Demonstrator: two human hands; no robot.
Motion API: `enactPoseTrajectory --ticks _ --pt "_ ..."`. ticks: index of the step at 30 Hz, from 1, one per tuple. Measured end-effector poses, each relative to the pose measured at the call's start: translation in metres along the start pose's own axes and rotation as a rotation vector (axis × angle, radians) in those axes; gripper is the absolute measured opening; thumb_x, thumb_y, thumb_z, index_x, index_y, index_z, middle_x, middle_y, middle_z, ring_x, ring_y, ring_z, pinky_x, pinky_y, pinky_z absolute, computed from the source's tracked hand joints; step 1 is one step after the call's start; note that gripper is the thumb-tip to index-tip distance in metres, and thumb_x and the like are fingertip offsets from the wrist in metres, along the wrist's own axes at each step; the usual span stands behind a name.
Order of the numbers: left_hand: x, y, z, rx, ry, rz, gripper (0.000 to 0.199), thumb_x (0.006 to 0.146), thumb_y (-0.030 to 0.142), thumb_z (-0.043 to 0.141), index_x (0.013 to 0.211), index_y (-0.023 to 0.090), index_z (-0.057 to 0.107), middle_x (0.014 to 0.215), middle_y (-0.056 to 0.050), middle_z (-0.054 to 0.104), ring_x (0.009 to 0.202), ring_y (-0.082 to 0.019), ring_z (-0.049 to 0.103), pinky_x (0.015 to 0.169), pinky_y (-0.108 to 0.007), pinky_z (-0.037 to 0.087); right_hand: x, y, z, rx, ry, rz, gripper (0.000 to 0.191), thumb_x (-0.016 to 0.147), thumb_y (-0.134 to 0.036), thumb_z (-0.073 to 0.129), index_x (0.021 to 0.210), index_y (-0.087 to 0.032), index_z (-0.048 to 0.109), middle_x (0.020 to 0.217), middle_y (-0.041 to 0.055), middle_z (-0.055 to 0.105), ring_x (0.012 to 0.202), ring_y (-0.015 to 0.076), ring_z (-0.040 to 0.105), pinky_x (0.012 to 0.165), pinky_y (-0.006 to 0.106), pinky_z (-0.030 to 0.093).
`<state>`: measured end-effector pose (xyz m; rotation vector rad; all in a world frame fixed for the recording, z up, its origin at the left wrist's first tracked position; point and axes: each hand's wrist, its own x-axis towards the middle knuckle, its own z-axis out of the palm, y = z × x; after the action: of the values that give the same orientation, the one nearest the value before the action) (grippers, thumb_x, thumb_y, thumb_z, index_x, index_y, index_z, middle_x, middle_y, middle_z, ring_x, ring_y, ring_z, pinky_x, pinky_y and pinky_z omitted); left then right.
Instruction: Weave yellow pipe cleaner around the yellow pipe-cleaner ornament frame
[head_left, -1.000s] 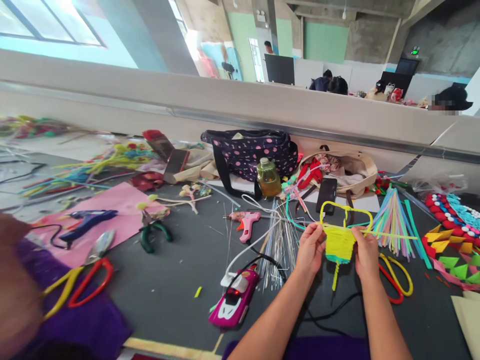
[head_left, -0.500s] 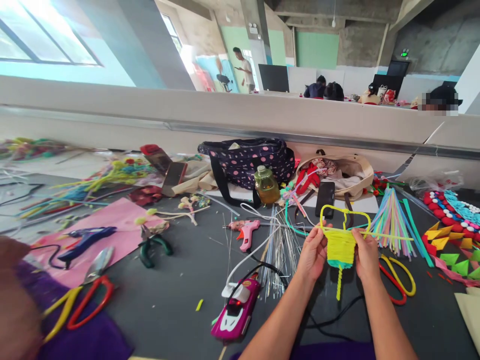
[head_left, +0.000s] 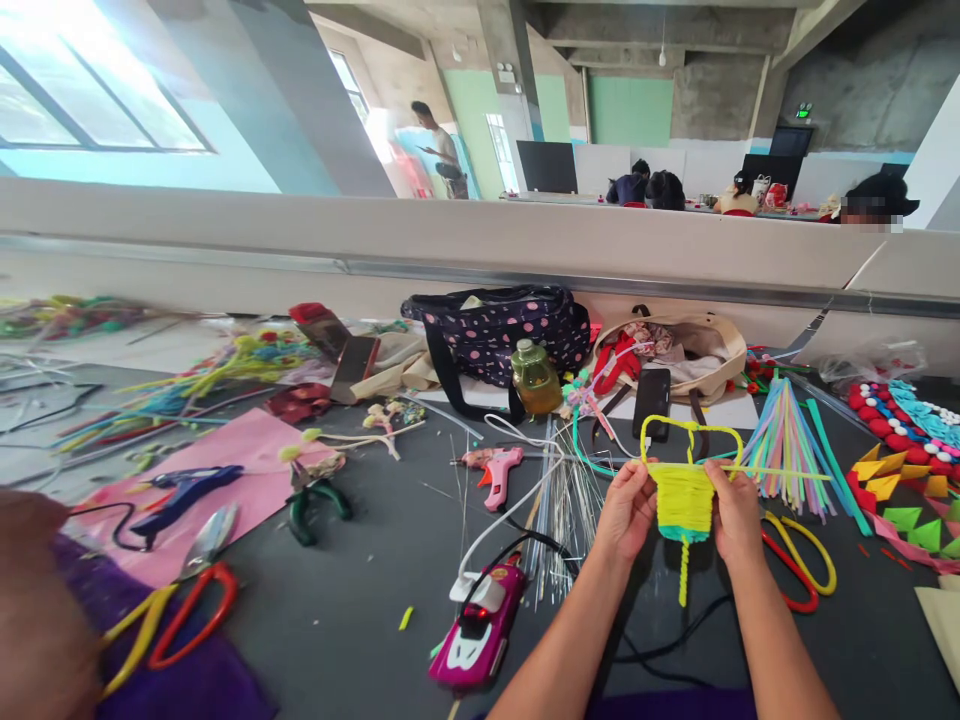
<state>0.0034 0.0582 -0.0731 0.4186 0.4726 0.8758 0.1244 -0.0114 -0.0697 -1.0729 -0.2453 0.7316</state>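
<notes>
Between my two hands is a yellow pipe-cleaner craft piece (head_left: 685,500), its body wound in yellow with a teal band at the bottom. A twisted yellow stem hangs below it, and two loops stand up from its top. My left hand (head_left: 631,505) pinches its left upper edge. With thumb and fingers my right hand (head_left: 735,510) grips the right upper edge, where a loose yellow pipe cleaner (head_left: 795,474) sticks out to the right. Red-and-yellow-handled scissors (head_left: 806,565) lie just right of my right forearm. A black phone (head_left: 652,403) lies behind the piece.
Left of my arms lie a purple car-shaped power strip (head_left: 480,630), a pink glue gun (head_left: 495,470), thin wires (head_left: 559,510) and green-handled pliers (head_left: 319,505). A bottle (head_left: 535,380) stands by a dark patterned bag (head_left: 502,330). Pastel pipe cleaners (head_left: 793,445) fan out at right. Another person's arm (head_left: 45,600) is at far left.
The view has shifted slightly, so table items sit a little lower and further right. Both hands keep their hold on the yellow piece. A person in the background has moved left.
</notes>
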Motion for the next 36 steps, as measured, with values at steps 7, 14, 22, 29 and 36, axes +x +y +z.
enactPoseTrajectory --ticks 7,14,22,29,36 --pt "0.0012 -0.0031 -0.0027 -0.008 0.030 0.025 0.027 0.064 0.022 0.079 0.077 0.016 0.056 0.085 -0.002 0.069 0.069 -0.012 0.067 0.060 -0.022 0.055 0.0002 0.0025 0.0002 -0.036 0.003 -0.074 0.037 0.055 -0.043 0.082 0.073 -0.018 0.060 0.063 -0.0021 0.064 0.060 0.0185 0.062 0.057 0.029 0.049" --pt "0.0004 -0.0020 -0.0022 0.017 0.056 0.041 0.028 0.065 0.022 0.079 0.078 0.016 0.055 0.087 -0.007 0.071 0.065 -0.012 0.066 0.055 -0.021 0.055 0.0046 0.0058 -0.0034 -0.050 0.100 -0.090 0.035 0.058 -0.044 0.079 0.074 -0.016 0.065 0.063 -0.0021 0.063 0.055 0.0139 0.055 0.047 0.023 0.039" --pt "-0.0012 0.0005 -0.0015 0.063 0.070 0.119 0.027 0.063 0.025 0.080 0.076 0.015 0.059 0.088 -0.008 0.072 0.071 -0.014 0.068 0.058 -0.020 0.054 0.0049 0.0020 -0.0036 -0.101 0.117 -0.096 0.036 0.060 -0.045 0.076 0.077 -0.015 0.067 0.055 -0.0051 0.054 0.040 0.0049 0.036 0.033 0.018 0.024" --pt "-0.0001 0.0042 -0.0034 0.089 0.081 0.164 0.027 0.062 0.028 0.081 0.076 0.014 0.063 0.085 -0.005 0.072 0.067 -0.011 0.066 0.061 -0.020 0.053 0.0000 -0.0005 0.0029 0.065 0.116 -0.068 0.041 0.054 -0.039 0.083 0.076 -0.018 0.055 0.056 -0.0069 0.055 0.044 0.0096 0.053 0.032 0.016 0.036" --pt "0.0017 0.0061 -0.0049 0.054 0.080 0.158 0.026 0.061 0.026 0.081 0.077 0.015 0.064 0.086 -0.005 0.072 0.072 -0.012 0.066 0.065 -0.021 0.053 0.0006 0.0008 0.0026 0.085 0.085 -0.104 0.042 0.055 -0.040 0.082 0.078 -0.017 0.056 0.056 -0.0046 0.059 0.047 0.0105 0.057 0.037 0.017 0.043"
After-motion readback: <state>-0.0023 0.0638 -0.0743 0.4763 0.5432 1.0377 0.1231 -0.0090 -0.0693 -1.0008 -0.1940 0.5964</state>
